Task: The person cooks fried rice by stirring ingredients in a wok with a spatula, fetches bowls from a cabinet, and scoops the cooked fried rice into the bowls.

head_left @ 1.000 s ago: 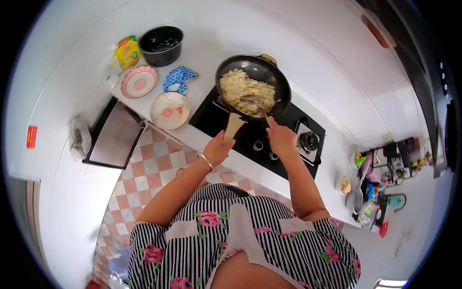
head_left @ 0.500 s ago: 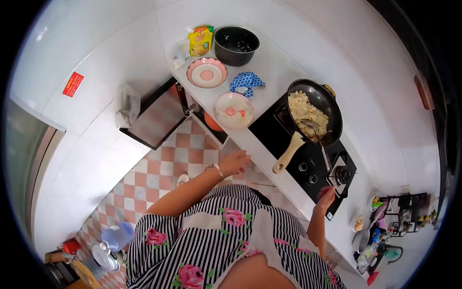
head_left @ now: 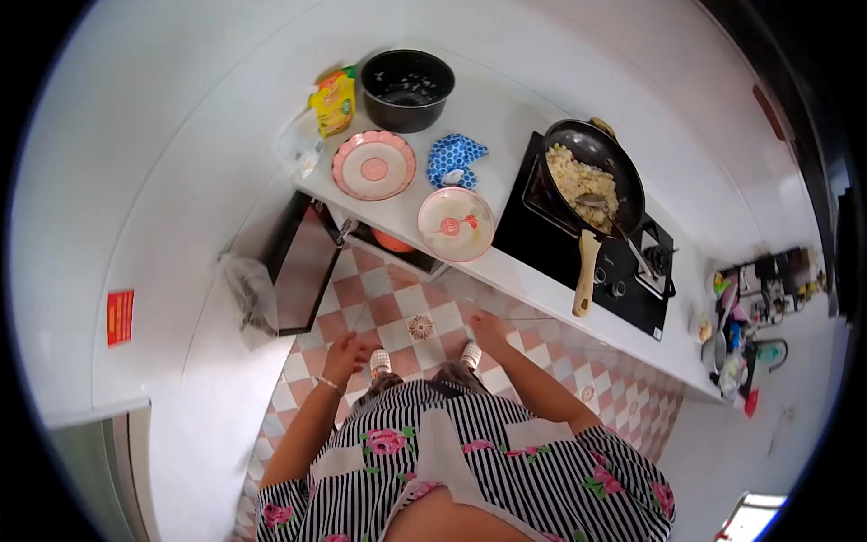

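My left hand [head_left: 346,357], with a bracelet at the wrist, hangs over the tiled floor, empty and with its fingers apart. Held in front of my body, my right hand [head_left: 490,331] is also empty, its fingers loosely stretched and slightly blurred. Above it, a small plate [head_left: 442,237] with a red pattern sits at the counter's front edge. A black wok [head_left: 630,194] of fried rice [head_left: 578,181] rests on the stove, its pale handle [head_left: 587,275] pointing toward me. A metal spatula [head_left: 629,242] leans in the rice. Neither hand touches anything.
On the counter are a scalloped pink plate [head_left: 390,183], a blue patterned cloth [head_left: 456,155], a black pot [head_left: 406,113] and a yellow packet [head_left: 334,104]. Below, a cabinet door [head_left: 312,262] stands open beside a plastic bag [head_left: 251,294]. A rack [head_left: 777,289] is at the right.
My right hand has come away from the stove's right end to in front of my body. My left hand has lowered and moved left. The view has turned toward the left.
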### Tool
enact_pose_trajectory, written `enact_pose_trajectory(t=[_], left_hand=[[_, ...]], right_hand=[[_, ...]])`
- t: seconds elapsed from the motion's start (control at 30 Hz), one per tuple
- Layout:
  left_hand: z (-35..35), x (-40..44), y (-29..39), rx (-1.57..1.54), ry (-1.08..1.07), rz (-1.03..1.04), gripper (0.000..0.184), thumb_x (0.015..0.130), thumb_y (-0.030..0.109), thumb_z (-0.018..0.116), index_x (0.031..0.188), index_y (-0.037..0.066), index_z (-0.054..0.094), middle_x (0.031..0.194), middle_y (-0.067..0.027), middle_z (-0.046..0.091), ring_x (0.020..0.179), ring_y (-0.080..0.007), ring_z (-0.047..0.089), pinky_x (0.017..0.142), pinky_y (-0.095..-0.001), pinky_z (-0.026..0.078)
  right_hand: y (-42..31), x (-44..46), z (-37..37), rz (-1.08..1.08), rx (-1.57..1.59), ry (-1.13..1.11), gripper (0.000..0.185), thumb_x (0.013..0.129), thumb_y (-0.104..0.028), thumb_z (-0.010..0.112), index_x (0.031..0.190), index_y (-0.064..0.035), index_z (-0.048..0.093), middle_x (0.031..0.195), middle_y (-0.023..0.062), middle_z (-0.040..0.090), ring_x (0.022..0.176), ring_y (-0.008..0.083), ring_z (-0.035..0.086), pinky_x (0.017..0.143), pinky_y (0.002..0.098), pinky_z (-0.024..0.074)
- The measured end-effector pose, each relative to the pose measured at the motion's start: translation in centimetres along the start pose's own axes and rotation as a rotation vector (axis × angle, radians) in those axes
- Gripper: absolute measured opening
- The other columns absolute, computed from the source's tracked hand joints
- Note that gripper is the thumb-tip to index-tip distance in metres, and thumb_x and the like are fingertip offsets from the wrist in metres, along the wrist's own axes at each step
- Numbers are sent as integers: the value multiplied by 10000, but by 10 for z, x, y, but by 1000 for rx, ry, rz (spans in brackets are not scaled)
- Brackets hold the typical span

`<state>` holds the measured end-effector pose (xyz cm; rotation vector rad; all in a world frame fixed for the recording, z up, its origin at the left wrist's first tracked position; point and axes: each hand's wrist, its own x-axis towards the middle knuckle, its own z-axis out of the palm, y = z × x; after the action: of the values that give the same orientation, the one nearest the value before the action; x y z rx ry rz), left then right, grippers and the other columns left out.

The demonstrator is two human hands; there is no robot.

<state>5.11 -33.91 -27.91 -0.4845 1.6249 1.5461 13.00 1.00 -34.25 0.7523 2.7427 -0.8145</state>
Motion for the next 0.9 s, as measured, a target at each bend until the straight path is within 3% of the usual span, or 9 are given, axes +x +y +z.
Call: enact_pose_trajectory(t=[0.07, 0.13, 0.2, 0.3, 0.4, 0.5, 0.6, 0.9], left_hand=[[-8, 5, -10, 12, -47, -53, 476, 881, 297, 505, 1284, 70, 394, 940, -67, 625, 678, -148, 596, 561, -275, 460], [-10, 14, -19, 20, -101, -101, 467, 877, 276, 507, 1278, 66, 390, 932, -68, 624, 654, -147, 595, 541, -270, 453], [-8, 19, -20, 26, -133, -134, 485, 875, 279, 518, 1292, 73, 379, 942, -74, 625, 654, -150, 598, 545, -271, 456], [-5, 25, -30, 48, -101, -121, 503, 875, 291, 523, 1301, 69, 376, 957, -79, 621, 669, -154, 602, 551, -282, 466], [-7, 19, -35, -18, -19, -176, 530, 874, 318, 527, 1312, 65, 369, 968, -91, 621, 693, -162, 606, 547, -279, 467], [-14, 12, -50, -11, 7, -246, 514, 878, 317, 526, 1302, 67, 379, 969, -92, 622, 703, -165, 606, 569, -284, 472], [-23, 7, -48, -25, 32, -273, 502, 883, 308, 521, 1301, 68, 381, 961, -91, 624, 686, -163, 606, 563, -269, 470], [-71, 57, -97, -10, -72, -399, 419, 871, 270, 528, 1240, 90, 447, 891, -39, 600, 663, -124, 569, 546, -248, 448]], right_hand=[[-42, 10, 19, -196, 86, 9, 252, 811, -331, 531, 820, -97, 622, 843, 139, 622, 797, 315, 598, 704, 422, 463], [-86, 17, 23, -203, -25, -120, 218, 810, -289, 510, 849, -121, 642, 911, 108, 625, 886, 287, 597, 739, 414, 473], [-106, 33, 42, -226, -112, -171, 250, 807, -328, 547, 790, -91, 626, 835, 87, 619, 831, 277, 600, 709, 404, 475], [-128, 55, 55, -270, -152, -204, 256, 822, -319, 530, 837, -80, 621, 889, 80, 609, 855, 266, 595, 723, 399, 479], [-126, 93, 81, -490, -279, -130, 277, 845, -313, 497, 959, -82, 600, 977, 97, 590, 919, 268, 576, 758, 407, 476], [-138, 125, 103, -282, -140, 2, 316, 859, -300, 484, 1078, -85, 558, 1104, 111, 561, 1022, 273, 543, 780, 402, 475], [-151, 155, 128, -156, -402, 121, 328, 857, -272, 501, 1133, -100, 540, 1178, 131, 532, 1110, 285, 494, 824, 407, 458], [-138, 229, 171, -130, -446, 380, 340, 838, -216, 547, 1159, -103, 533, 1220, 141, 505, 1138, 296, 475, 867, 408, 429]])
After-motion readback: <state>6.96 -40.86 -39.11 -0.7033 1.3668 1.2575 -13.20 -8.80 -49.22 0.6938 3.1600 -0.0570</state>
